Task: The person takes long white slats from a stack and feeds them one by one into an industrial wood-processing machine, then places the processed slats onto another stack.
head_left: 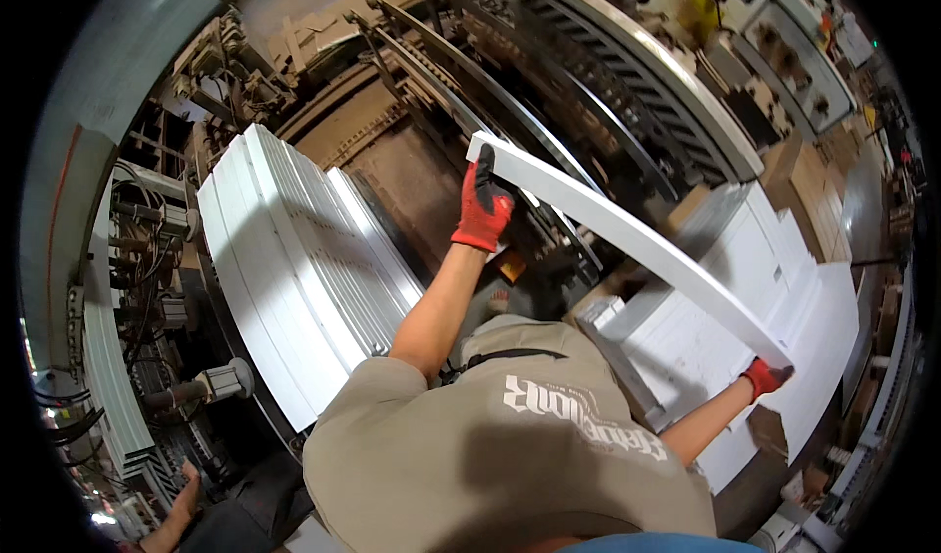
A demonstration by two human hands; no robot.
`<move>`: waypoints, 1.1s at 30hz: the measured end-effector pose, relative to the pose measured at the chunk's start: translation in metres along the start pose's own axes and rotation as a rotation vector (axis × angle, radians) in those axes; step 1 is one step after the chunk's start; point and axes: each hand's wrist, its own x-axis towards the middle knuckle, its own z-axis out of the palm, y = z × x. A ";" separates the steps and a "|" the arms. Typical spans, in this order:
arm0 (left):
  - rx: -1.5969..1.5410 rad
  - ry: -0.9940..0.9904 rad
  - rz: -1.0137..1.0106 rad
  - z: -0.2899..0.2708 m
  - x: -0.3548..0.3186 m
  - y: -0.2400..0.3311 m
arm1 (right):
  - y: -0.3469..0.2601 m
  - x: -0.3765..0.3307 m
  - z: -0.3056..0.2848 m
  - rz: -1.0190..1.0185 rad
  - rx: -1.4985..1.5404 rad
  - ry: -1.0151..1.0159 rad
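Note:
A long, narrow white board stretches slantwise in front of me, held between my two hands. My left hand, in a red glove with dark fingers, is closed around its far left end. At the near right end, my right hand in a matching glove grips the board; part of its fingers is hidden. Beneath the right half of the board lie white panels in a stack. To the left of my left arm stands a large stack of white boards.
Behind the board runs a machine with metal rails. Brown cardboard boxes stand beyond the right stack. Machinery with hoses and a round-ended fitting lines the left. Another person's arm shows at the lower left.

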 end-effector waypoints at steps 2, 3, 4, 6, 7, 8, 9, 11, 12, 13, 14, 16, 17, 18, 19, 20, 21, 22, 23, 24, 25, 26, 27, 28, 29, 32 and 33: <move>-0.148 0.023 0.045 -0.002 0.030 -0.007 | 0.063 -0.078 0.049 -0.100 -0.293 0.184; -0.146 -0.119 -0.147 0.013 0.037 -0.021 | 0.071 -0.083 0.034 -0.042 -0.336 0.152; 0.350 -0.150 -0.052 0.020 0.036 -0.041 | 0.089 -0.097 0.013 -0.134 -0.482 0.096; 0.990 -0.312 0.294 0.023 0.038 -0.059 | 0.128 -0.151 0.038 0.099 -0.282 -0.168; 0.913 -0.265 0.278 0.023 0.052 -0.067 | 0.143 -0.184 0.056 0.156 -0.435 -0.112; 0.832 -0.223 0.261 0.022 0.067 -0.077 | 0.154 -0.217 0.078 0.213 -0.509 -0.190; 0.744 -0.197 0.238 0.027 0.081 -0.092 | 0.167 -0.221 0.075 0.311 -0.501 -0.185; 0.484 0.130 -0.120 0.052 0.122 -0.100 | 0.186 -0.246 0.095 0.342 -0.479 -0.185; 0.505 0.072 -0.113 0.042 0.151 -0.095 | 0.202 -0.253 0.106 0.346 -0.501 -0.201; 0.621 0.009 -0.209 0.052 0.166 -0.098 | 0.213 -0.250 0.106 0.280 -0.495 -0.173; 0.657 0.051 -0.151 0.026 0.203 -0.076 | 0.239 -0.262 0.126 0.316 -0.420 -0.238; 0.687 0.106 -0.036 0.000 0.241 -0.058 | 0.294 -0.261 0.136 0.404 -0.312 -0.302; 0.682 0.091 -0.002 0.017 0.241 -0.074 | 0.302 -0.252 0.139 0.426 -0.278 -0.283; 0.677 0.083 0.040 0.033 0.238 -0.088 | 0.313 -0.246 0.143 0.381 -0.283 -0.174; 0.670 0.083 0.086 0.046 0.236 -0.097 | 0.321 -0.242 0.149 0.369 -0.282 -0.127; 0.902 0.073 0.224 0.056 0.242 -0.099 | 0.330 -0.237 0.157 0.360 -0.263 -0.140; 1.134 0.101 0.372 0.066 0.249 -0.100 | 0.340 -0.231 0.166 0.354 -0.245 -0.153; 1.001 0.085 0.244 0.079 0.243 -0.112 | 0.341 -0.224 0.170 0.308 -0.300 -0.155; 0.969 0.087 0.182 0.089 0.244 -0.121 | 0.345 -0.210 0.165 0.262 -0.331 -0.127; 0.938 0.088 0.116 0.100 0.244 -0.132 | 0.351 -0.197 0.161 0.213 -0.363 -0.095; 1.009 0.128 0.142 0.093 0.260 -0.132 | 0.363 -0.193 0.165 0.189 -0.383 -0.095; 1.136 0.157 0.333 0.080 0.282 -0.122 | 0.375 -0.198 0.178 0.217 -0.486 -0.134; 1.225 0.164 0.405 0.063 0.295 -0.116 | 0.376 -0.210 0.193 0.178 -0.585 -0.167; 1.319 0.179 0.469 0.040 0.303 -0.106 | 0.369 -0.235 0.213 0.144 -0.689 -0.201; 1.399 0.154 0.527 0.042 0.309 -0.107 | 0.366 -0.235 0.220 0.093 -0.741 -0.223; 1.436 0.212 0.119 0.076 0.303 -0.134 | 0.355 -0.222 0.226 0.029 -0.842 -0.227; 1.425 0.246 0.026 0.093 0.295 -0.147 | 0.357 -0.210 0.217 0.026 -0.891 -0.194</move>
